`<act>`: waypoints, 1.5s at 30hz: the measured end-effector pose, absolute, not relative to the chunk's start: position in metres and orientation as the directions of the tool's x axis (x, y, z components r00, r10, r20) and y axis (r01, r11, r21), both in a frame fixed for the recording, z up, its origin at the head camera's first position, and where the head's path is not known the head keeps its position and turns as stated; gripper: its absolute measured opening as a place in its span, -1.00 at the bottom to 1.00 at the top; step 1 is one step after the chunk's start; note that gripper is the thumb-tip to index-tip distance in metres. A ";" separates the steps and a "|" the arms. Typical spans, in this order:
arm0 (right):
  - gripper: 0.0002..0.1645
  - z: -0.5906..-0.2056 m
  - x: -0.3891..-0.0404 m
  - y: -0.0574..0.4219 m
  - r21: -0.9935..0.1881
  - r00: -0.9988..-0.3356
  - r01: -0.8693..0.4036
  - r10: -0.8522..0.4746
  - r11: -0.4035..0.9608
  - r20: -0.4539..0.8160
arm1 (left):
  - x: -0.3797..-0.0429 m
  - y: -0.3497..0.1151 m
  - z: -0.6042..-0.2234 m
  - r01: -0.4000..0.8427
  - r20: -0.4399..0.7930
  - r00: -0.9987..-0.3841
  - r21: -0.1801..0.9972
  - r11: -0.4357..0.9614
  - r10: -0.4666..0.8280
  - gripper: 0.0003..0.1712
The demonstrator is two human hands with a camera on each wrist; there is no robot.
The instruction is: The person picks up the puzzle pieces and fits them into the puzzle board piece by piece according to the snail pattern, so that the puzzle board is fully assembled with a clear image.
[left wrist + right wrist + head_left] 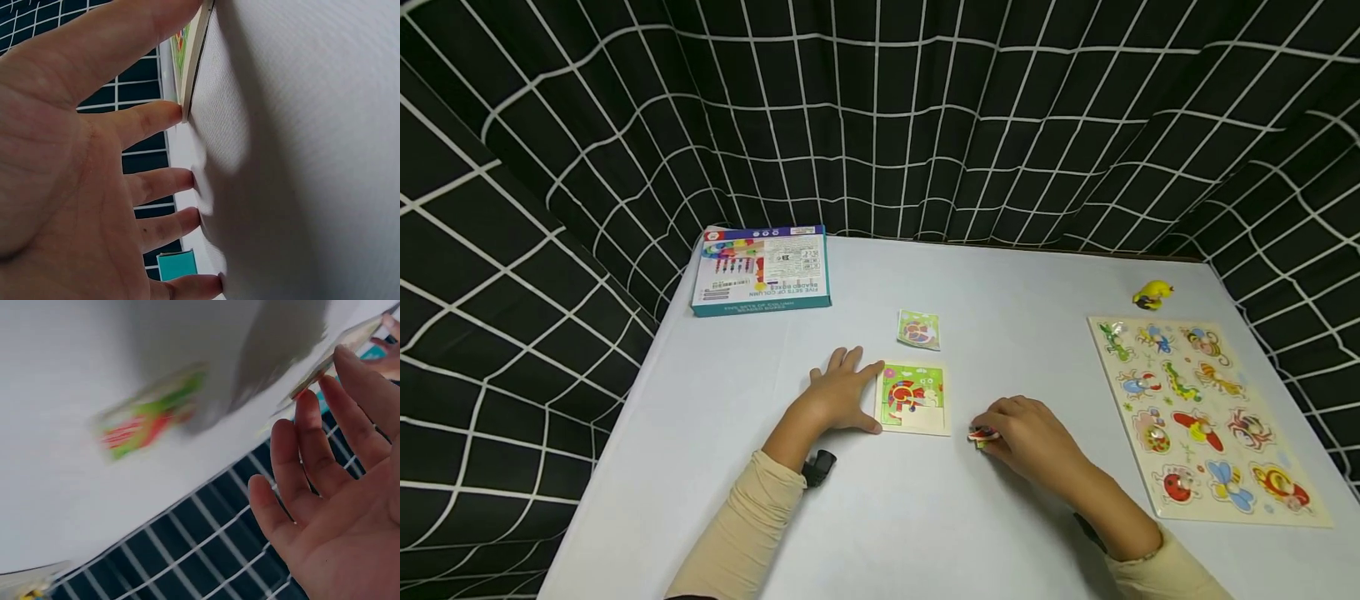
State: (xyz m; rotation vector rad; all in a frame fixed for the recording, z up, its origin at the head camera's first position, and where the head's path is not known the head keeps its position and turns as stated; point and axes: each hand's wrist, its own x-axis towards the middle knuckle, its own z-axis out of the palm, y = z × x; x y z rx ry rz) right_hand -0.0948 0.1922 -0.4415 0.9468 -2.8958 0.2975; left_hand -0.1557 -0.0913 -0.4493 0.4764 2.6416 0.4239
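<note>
My left hand (pixel 838 398) is spread beside a small square wooden puzzle board (pixel 931 423), its thumb and index finger touching the left edge. Red and green pieces fill much of the board; bare pale wood shows at lower right. In the left wrist view, the left hand's (pixel 94 162) fingertips rest on the tabletop. To the right of the board, my right hand (pixel 1030 437) pinches a small puzzle piece (pixel 982 434) with red on it. The right wrist view shows a blurred red and green piece (pixel 147 422) over the white surface, apart from the fingers.
A small picture card (pixel 918 330) lies behind the board. A flat teal-edged box (pixel 763 271) stands at the back left. On the right lie a large insect peg puzzle (pixel 1183 433) and a yellow toy (pixel 1153 294). Black grid-patterned cloth (pixel 880 117) surrounds the table.
</note>
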 end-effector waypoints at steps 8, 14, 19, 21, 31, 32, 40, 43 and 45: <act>-0.69 -0.438 -0.115 0.147 -0.165 -0.767 -0.642 -0.630 0.749 0.121 | -0.156 -0.092 -0.448 0.267 -0.346 -0.853 0.351 0.897 0.390 0.11; -0.69 -0.444 -0.125 0.125 -0.176 -0.749 -0.662 -0.654 0.729 0.109 | -0.157 -0.092 -0.447 0.266 -0.353 -0.850 0.353 0.897 0.391 0.11; -0.69 -0.449 -0.128 0.117 -0.165 -0.745 -0.666 -0.658 0.727 0.109 | -0.158 -0.092 -0.448 0.277 -0.351 -0.849 0.342 0.898 0.395 0.10; -0.70 -0.450 -0.128 0.116 -0.157 -0.744 -0.668 -0.659 0.728 0.111 | -0.158 -0.092 -0.448 0.281 -0.349 -0.849 0.337 0.899 0.396 0.11; -0.72 -0.452 -0.129 0.110 -0.117 -0.741 -0.671 -0.662 0.732 0.111 | -0.158 -0.092 -0.449 0.292 -0.350 -0.848 0.317 0.902 0.398 0.12; -0.72 -0.452 -0.129 0.110 -0.115 -0.741 -0.672 -0.662 0.732 0.113 | -0.158 -0.092 -0.449 0.293 -0.349 -0.849 0.317 0.902 0.398 0.12; -0.69 -0.451 -0.128 0.112 -0.120 -0.750 -0.662 -0.656 0.740 0.088 | -0.158 -0.092 -0.446 0.284 -0.349 -0.850 0.326 0.902 0.394 0.12; -0.66 -0.449 -0.127 0.114 -0.151 -0.752 -0.658 -0.656 0.738 0.070 | -0.158 -0.091 -0.447 0.280 -0.349 -0.851 0.330 0.902 0.392 0.11; -0.66 -0.446 -0.125 0.118 -0.183 -0.754 -0.653 -0.654 0.735 0.067 | -0.157 -0.091 -0.448 0.278 -0.351 -0.851 0.332 0.901 0.391 0.11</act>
